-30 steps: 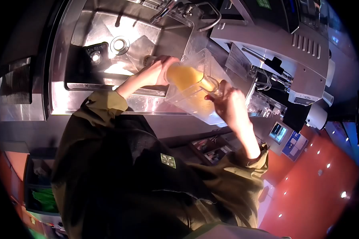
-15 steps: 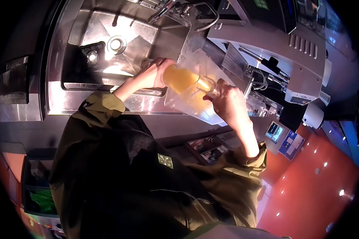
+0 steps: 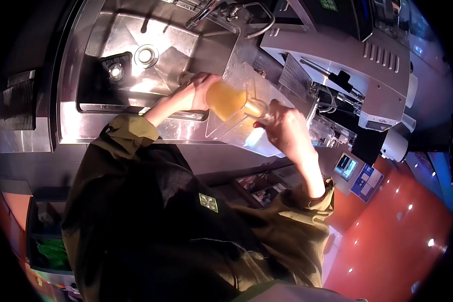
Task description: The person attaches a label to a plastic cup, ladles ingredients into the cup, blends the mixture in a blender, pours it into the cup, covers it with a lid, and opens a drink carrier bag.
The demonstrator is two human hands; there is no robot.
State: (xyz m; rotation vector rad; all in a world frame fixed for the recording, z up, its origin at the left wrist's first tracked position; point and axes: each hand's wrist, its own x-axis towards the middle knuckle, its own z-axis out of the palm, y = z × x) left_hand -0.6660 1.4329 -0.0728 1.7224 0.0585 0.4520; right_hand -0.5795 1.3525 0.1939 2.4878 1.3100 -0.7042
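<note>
On the apron (image 3: 158, 234), nearer than either grip, sat a patterned square badge (image 3: 208, 202). The right grip (image 3: 289, 128) was closed around a handle (image 3: 255, 106). Between both grips lay a clear container (image 3: 249, 135); yellow contents (image 3: 224, 100) showed beside the left grip (image 3: 202, 90), its closure hidden. Beyond the right, a green label's (image 3: 329, 5) writing was illegible.

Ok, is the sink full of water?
Not full: the sink shows its drain and steel bottom, with no standing water visible.
</note>
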